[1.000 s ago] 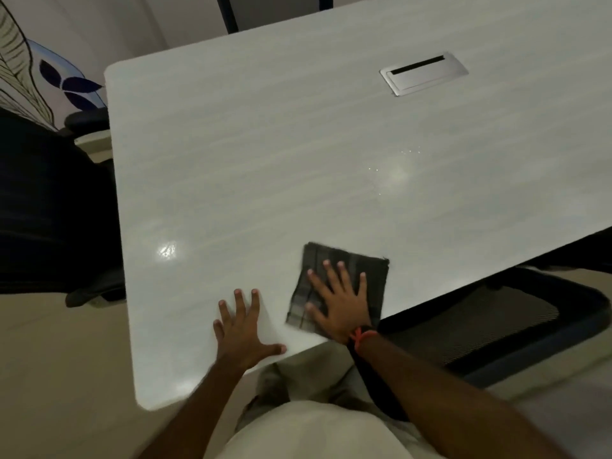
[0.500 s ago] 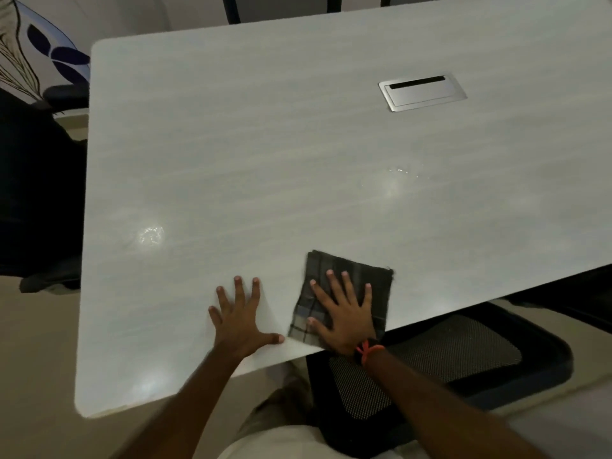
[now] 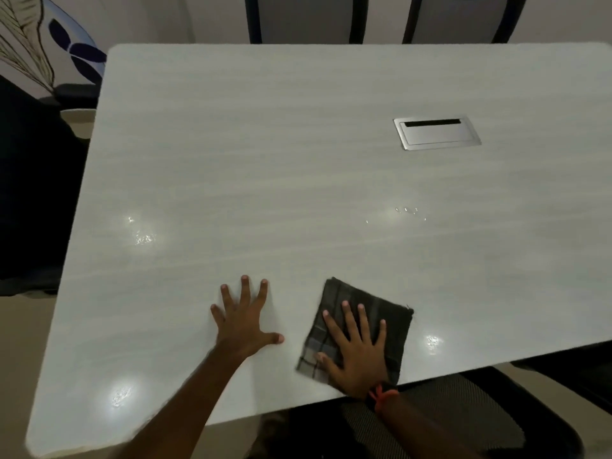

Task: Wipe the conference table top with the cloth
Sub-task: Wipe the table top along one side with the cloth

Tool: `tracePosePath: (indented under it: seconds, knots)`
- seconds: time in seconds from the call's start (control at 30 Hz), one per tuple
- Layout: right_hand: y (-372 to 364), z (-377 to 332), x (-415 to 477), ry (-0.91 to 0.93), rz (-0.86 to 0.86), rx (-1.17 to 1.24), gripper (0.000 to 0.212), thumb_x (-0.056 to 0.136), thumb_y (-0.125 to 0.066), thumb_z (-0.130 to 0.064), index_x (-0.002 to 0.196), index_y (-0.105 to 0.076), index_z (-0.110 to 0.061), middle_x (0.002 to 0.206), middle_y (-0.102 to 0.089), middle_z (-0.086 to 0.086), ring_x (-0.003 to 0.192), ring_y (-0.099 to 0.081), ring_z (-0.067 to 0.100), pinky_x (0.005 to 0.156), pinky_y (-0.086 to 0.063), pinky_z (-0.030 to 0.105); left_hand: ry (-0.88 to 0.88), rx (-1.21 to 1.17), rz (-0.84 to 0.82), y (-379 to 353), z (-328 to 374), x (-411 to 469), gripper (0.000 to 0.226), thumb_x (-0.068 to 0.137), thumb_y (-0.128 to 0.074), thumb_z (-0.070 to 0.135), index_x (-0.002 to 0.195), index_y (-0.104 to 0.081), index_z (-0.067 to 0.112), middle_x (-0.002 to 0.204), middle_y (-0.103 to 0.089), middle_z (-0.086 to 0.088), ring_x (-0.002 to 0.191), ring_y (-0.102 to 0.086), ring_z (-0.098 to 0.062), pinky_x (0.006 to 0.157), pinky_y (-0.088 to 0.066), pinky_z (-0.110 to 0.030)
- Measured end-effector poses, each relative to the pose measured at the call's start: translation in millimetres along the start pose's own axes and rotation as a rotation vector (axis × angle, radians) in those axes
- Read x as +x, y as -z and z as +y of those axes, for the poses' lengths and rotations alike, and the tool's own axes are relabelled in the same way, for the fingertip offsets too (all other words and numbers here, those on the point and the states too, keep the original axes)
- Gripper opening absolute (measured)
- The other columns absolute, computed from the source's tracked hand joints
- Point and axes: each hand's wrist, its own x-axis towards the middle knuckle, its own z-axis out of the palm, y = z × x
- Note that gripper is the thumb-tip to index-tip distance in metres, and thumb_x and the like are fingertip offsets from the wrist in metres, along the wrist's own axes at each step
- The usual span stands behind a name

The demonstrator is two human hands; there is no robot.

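Observation:
The pale wood-grain conference table top (image 3: 298, 167) fills most of the head view. A dark checked cloth (image 3: 384, 313), folded into a square, lies flat close to the table's near edge. My right hand (image 3: 356, 356) presses down on the cloth with fingers spread; an orange band circles its wrist. My left hand (image 3: 245, 321) rests flat on the bare table just left of the cloth, fingers apart and holding nothing. Small water drops (image 3: 409, 211) glisten beyond the cloth.
A metal cable hatch (image 3: 437, 132) is set flush in the top at the far right. Dark office chairs stand at the left (image 3: 33, 193) and under the near edge (image 3: 463, 415). Dark chair frames (image 3: 357, 18) stand past the far edge.
The view has swung up and now shows the table's far edge. Both hands stay flat on the table; the cloth under my right hand has slid slightly away from my left thumb.

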Motion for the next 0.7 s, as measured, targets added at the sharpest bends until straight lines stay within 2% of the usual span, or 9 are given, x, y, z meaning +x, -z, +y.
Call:
tracePosePath:
  seconds: [0.07,0.23,0.33,0.43,0.53,0.63,0.7]
  knots:
    - [17.3,18.8,35.7,0.046,-0.001,-0.007,0.081,0.089,-0.025,-0.084,0.159,-0.001,-0.050,0.171,0.007,-0.005,0.157,0.006,0.032,0.116,0.005,0.073,0.014,-0.004,0.009,5.5,4.8,8.6,0.132,0.064,-0.069,0.078,0.152,0.021,0.040,0.161,0.029,-0.004,0.144,0.025,-0.049,0.114,-0.006,-0.070]
    - [62.4,42.8,174.8,-0.049,0.068,-0.035,0.081,0.088,-0.017,-0.081,0.158,0.005,-0.049,0.171,0.007,-0.001,0.157,0.010,0.032,0.116,0.005,0.074,0.037,0.006,-0.002,16.4,16.0,35.4,0.142,0.054,-0.074,0.080,0.150,0.025,0.043,0.159,0.033,-0.002,0.142,0.029,-0.049,0.110,-0.005,-0.074]
    - [62.3,39.3,188.4,-0.063,0.076,-0.041,0.082,0.090,-0.015,-0.080,0.161,0.001,-0.043,0.172,0.001,0.005,0.156,0.005,0.037,0.115,0.001,0.077,0.055,-0.005,-0.010,23.2,19.4,43.1,0.145,0.049,-0.075,0.080,0.148,0.026,0.046,0.159,0.034,0.000,0.141,0.029,-0.050,0.109,-0.005,-0.075]
    - [38.7,42.4,111.5,0.211,0.038,-0.067,0.080,0.093,-0.025,-0.078,0.162,-0.006,-0.041,0.171,-0.004,0.007,0.156,-0.002,0.041,0.114,-0.002,0.076,0.087,-0.049,0.006,27.1,22.4,46.9,0.145,0.049,-0.078,0.078,0.148,0.023,0.049,0.160,0.031,0.002,0.143,0.027,-0.049,0.109,-0.006,-0.076]
    - [29.8,68.3,55.6,0.464,-0.008,-0.147,0.082,0.091,-0.032,-0.082,0.161,-0.013,-0.043,0.170,-0.012,0.004,0.154,-0.016,0.041,0.112,-0.010,0.071,0.109,-0.049,0.020,29.5,25.9,48.9,0.145,0.049,-0.080,0.076,0.149,0.022,0.049,0.160,0.031,0.002,0.143,0.027,-0.048,0.109,-0.006,-0.075]
    - [46.4,88.2,104.2,0.605,0.017,-0.196,0.081,0.089,-0.035,-0.081,0.160,-0.014,-0.047,0.170,-0.011,-0.002,0.155,-0.018,0.035,0.112,-0.017,0.073,0.107,-0.066,0.035,26.3,24.7,47.9,0.145,0.050,-0.079,0.076,0.148,0.023,0.049,0.160,0.033,0.003,0.143,0.028,-0.046,0.110,-0.005,-0.074]
    - [64.8,92.1,169.2,0.514,0.065,-0.194,0.081,0.088,-0.035,-0.080,0.159,-0.011,-0.050,0.171,-0.009,-0.004,0.157,-0.010,0.030,0.113,-0.016,0.075,0.106,-0.080,0.034,24.9,24.2,47.6,0.146,0.048,-0.079,0.077,0.147,0.025,0.050,0.158,0.035,0.005,0.143,0.029,-0.045,0.110,-0.004,-0.073]
